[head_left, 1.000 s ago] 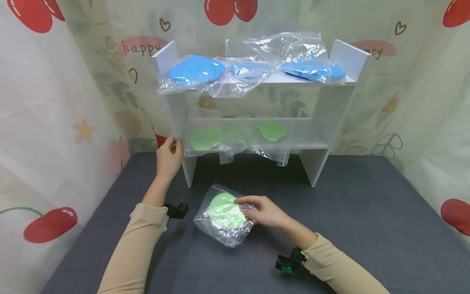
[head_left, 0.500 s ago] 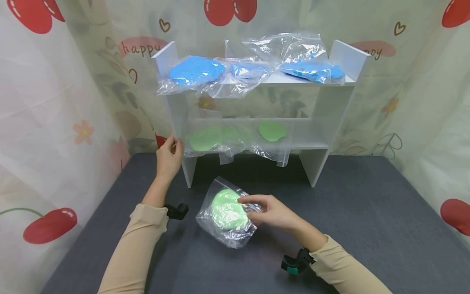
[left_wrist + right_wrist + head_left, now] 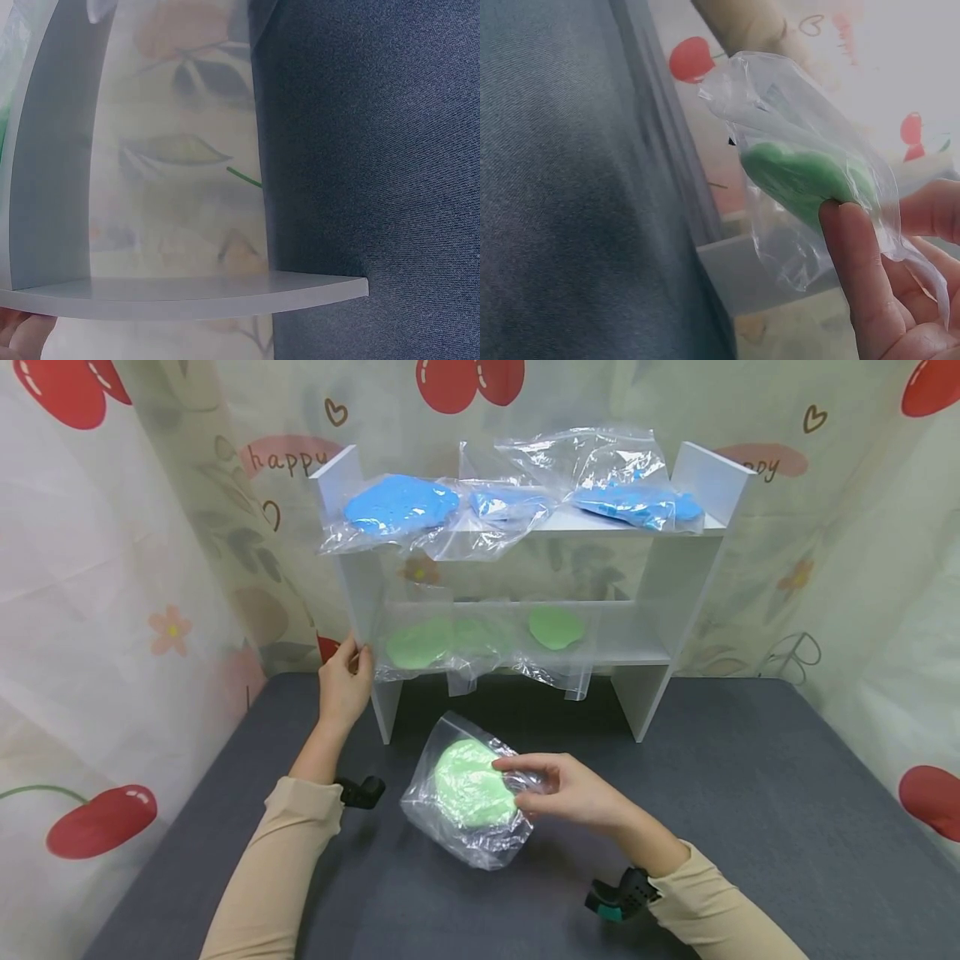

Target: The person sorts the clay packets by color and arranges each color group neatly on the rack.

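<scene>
My right hand [image 3: 573, 789] pinches a clear zip bag [image 3: 427, 797] by its right side, above the dark table. Inside that bag lies a flattened green lump [image 3: 468, 781], perhaps clay or slime. Seen in the right wrist view, the green lump [image 3: 802, 176] is pressed between thumb and fingers, and loose plastic hangs around it. My left hand [image 3: 345, 685] touches the left side panel of a white two-tier shelf [image 3: 656, 647]. The left wrist view shows only its fingers [image 3: 30, 334], at the outer face of the panel [image 3: 187, 300].
On the shelf's top tier lie bags with blue lumps [image 3: 401, 503]. Several bags with green lumps [image 3: 557, 627] stand or lean on the lower tier, their plastic overhanging its front edge. A printed curtain [image 3: 112, 610] surrounds the dark table [image 3: 765, 793].
My right hand has shifted slightly right with the bag, which is raised and tilted so its far corner points up more. The left hand stays at the shelf panel.
</scene>
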Motion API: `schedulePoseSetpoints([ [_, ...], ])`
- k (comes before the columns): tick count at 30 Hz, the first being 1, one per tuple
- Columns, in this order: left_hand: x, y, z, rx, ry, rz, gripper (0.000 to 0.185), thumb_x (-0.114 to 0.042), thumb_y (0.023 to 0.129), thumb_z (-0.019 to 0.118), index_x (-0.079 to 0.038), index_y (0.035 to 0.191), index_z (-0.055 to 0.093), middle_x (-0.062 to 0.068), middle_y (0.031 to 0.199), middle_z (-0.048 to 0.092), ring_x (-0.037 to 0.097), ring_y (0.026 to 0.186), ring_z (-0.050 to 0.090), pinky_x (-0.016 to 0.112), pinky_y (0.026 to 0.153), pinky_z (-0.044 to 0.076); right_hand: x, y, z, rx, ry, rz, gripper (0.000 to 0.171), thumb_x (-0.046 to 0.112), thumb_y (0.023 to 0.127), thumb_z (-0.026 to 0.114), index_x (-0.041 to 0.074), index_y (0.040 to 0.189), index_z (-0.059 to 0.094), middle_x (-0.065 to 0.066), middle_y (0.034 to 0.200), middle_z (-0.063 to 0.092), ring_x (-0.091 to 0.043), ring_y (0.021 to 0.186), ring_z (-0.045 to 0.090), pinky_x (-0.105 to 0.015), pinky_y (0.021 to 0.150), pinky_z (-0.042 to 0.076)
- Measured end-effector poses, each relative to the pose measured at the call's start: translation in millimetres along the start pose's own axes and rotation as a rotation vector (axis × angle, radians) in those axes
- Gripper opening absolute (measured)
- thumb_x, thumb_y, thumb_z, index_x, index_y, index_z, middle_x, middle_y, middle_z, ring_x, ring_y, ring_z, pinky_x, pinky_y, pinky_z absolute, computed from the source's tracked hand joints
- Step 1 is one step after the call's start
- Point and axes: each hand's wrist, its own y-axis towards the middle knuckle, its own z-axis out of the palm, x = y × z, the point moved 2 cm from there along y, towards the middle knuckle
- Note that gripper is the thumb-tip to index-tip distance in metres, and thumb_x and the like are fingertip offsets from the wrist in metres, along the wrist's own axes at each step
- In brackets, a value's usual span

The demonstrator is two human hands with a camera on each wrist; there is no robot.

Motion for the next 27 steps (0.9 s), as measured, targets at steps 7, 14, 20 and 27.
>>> schedulePoseSetpoints([
  [7, -1.1, -0.7, 0.3, 0.003, -0.003, 0.006, 0.042, -0.017, 0.098, 0.044, -0.013, 0.140, 0.044, 0.019, 0.133, 0.054, 0.034, 0.117, 0.057, 0.046, 0.093, 0.050, 7.4, -5.4, -3.2, 0.014, -0.004, -0.060, 0.049, 0.004, 0.087, 0.061, -0.004, 0.134, 0.047, -0.026, 0.133, 0.049, -0.002, 0.062, 0.054, -0.020, 0.066, 0.050],
  [14, -0.5, 0.1, 0.6, -0.003, -0.002, 0.006, 0.042, -0.016, 0.098, 0.043, -0.012, 0.140, 0.045, 0.020, 0.133, 0.054, 0.035, 0.117, 0.057, 0.046, 0.093, 0.049, 12.8, -8.8, -7.5, -0.009, 0.007, -0.099, 0.048, 0.003, 0.087, 0.061, -0.005, 0.132, 0.048, -0.028, 0.132, 0.048, -0.007, 0.062, 0.054, -0.021, 0.065, 0.050],
  [20, -1.2, -0.1, 0.5, -0.001, -0.007, 0.003, 0.042, -0.015, 0.098, 0.043, -0.012, 0.140, 0.045, 0.020, 0.133, 0.054, 0.035, 0.117, 0.057, 0.045, 0.093, 0.050, 19.3, -11.4, -12.9, -0.046, 0.008, -0.159, 0.047, 0.001, 0.086, 0.061, -0.011, 0.130, 0.047, -0.005, 0.127, 0.057, -0.001, 0.065, 0.056, -0.020, 0.064, 0.050],
  [27, -1.1, -0.3, 0.2, 0.003, -0.006, -0.002, 0.042, -0.016, 0.098, 0.043, -0.013, 0.140, 0.044, 0.020, 0.133, 0.053, 0.035, 0.117, 0.057, 0.045, 0.092, 0.050, 24.7, -13.5, -20.2, -0.101, 0.023, -0.231, 0.047, -0.002, 0.086, 0.062, -0.016, 0.127, 0.045, 0.015, 0.122, 0.059, 0.003, 0.093, 0.058, -0.015, 0.076, 0.051],
])
